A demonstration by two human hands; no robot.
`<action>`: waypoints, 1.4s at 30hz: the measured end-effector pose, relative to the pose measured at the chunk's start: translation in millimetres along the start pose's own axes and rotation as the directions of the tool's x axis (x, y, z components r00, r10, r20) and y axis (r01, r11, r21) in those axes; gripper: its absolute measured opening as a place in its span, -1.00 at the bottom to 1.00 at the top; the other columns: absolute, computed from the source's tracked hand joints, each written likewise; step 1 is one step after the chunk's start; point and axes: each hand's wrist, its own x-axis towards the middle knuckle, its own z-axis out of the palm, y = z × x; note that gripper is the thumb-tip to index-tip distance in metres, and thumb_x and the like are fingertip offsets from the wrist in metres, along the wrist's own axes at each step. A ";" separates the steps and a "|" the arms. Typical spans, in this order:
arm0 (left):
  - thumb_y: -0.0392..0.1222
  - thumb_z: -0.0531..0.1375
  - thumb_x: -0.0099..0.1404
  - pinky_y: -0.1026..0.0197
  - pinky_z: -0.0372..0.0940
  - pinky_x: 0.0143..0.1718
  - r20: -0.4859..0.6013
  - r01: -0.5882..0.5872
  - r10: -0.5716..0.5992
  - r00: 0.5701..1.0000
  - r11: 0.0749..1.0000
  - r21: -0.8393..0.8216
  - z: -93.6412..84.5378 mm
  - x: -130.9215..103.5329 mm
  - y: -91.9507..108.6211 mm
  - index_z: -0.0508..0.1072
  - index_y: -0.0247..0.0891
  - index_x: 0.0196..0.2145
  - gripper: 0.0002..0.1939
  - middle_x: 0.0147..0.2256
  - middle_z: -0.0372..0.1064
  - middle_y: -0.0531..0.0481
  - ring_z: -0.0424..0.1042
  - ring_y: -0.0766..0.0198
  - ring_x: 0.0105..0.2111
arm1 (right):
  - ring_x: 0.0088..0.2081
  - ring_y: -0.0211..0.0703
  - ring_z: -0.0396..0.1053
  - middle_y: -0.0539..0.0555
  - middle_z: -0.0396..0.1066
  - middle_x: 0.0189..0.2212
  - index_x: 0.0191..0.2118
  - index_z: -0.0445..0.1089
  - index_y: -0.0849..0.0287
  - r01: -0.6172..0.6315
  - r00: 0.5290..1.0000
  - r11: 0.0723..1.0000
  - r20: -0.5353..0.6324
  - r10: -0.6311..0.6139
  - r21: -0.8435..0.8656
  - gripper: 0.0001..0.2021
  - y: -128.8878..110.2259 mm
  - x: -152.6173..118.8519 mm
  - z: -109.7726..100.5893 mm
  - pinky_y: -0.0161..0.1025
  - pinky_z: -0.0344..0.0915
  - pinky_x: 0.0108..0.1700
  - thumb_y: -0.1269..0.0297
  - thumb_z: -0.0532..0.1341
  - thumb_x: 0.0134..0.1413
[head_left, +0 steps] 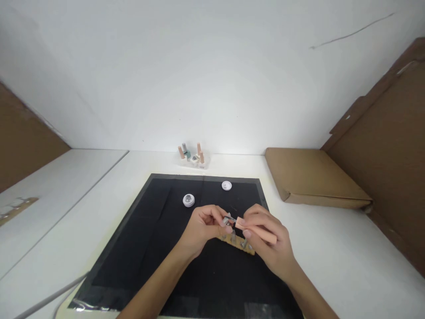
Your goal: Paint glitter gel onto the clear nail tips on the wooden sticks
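Note:
My right hand (268, 230) grips the peach-coloured cap of a nail polish brush (260, 232), its thin dark tip pointing left. In my left hand (210, 223), thumb and fingers pinch a small greyish false nail (226, 219), and the brush tip meets or nearly meets it. Below both hands a yellowish strip (237, 241) lies on the black mat (139, 243), with several small stands bearing nail tips; my hands hide part of it. A small white jar (188, 200) with silvery contents sits left of my hands. Its likely lid, a white round cap (226, 185), lies farther back.
A clear tray (193, 164) holding several polish bottles stands behind the mat. On the right a flat cardboard box (315, 177) lies on the white table (239, 164). Another strip with stands (18, 210) is at the far left. Brown boards border both sides.

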 end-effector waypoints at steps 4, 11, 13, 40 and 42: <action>-0.38 0.48 -0.25 0.32 0.37 -0.48 -0.005 -0.002 0.002 1.000 1.000 0.019 -0.1 0.4 -0.1 0.42 -0.34 -0.68 -0.73 -0.53 0.45 0.06 0.43 0.37 -0.53 | -0.47 -0.23 0.32 0.00 0.30 -0.48 -0.34 0.45 0.10 0.034 0.999 0.997 -0.003 -0.035 -0.066 -0.83 -2.4 2.9 0.5 -0.29 0.30 -0.47 0.53 0.19 0.03; -0.39 0.47 -0.23 0.31 0.37 -0.47 -0.004 -0.010 0.010 1.000 0.999 0.038 -1.1 0.0 -1.0 0.43 -0.34 -0.67 -0.74 -0.52 0.46 0.06 0.43 0.37 -0.54 | -0.48 -0.25 0.31 -0.02 0.27 -0.47 -0.33 0.45 0.08 0.057 0.998 0.995 0.011 -0.056 -0.081 -0.79 -2.6 2.7 1.8 -0.31 0.29 -0.49 0.55 0.19 0.01; -0.40 0.47 -0.23 0.30 0.38 -0.47 -0.007 -0.003 0.003 1.000 1.000 0.022 -1.1 0.0 -1.3 0.43 -0.34 -0.67 -0.74 -0.52 0.47 0.06 0.44 0.36 -0.54 | -0.48 -0.26 0.30 -0.02 0.26 -0.47 -0.33 0.45 0.08 0.059 0.998 0.995 0.009 -0.059 -0.076 -0.78 -2.2 2.3 2.1 -0.32 0.28 -0.49 0.56 0.18 0.00; -0.48 0.45 -0.22 0.34 0.40 -0.49 0.012 -0.014 0.014 1.000 0.999 -0.032 -2.1 0.6 -0.6 0.47 -0.34 -0.68 -0.77 -0.53 0.51 0.05 0.48 0.36 -0.53 | -0.46 -0.28 0.28 -0.04 0.33 -0.46 -0.28 0.40 0.07 -0.056 0.998 0.990 0.020 0.054 0.128 -0.83 2.7 -3.1 -1.4 -0.35 0.22 -0.45 0.50 0.19 0.06; -0.49 0.45 -0.22 0.36 0.39 -0.50 0.017 -0.016 0.016 1.000 0.999 -0.037 -1.6 0.7 -0.5 0.47 -0.34 -0.68 -0.77 -0.53 0.50 0.05 0.47 0.37 -0.53 | -0.50 -0.31 0.28 -0.05 0.35 -0.47 -0.29 0.40 0.08 -0.105 0.994 0.984 0.029 0.102 0.143 -0.86 2.5 -3.1 -0.5 -0.37 0.21 -0.48 0.48 0.20 0.08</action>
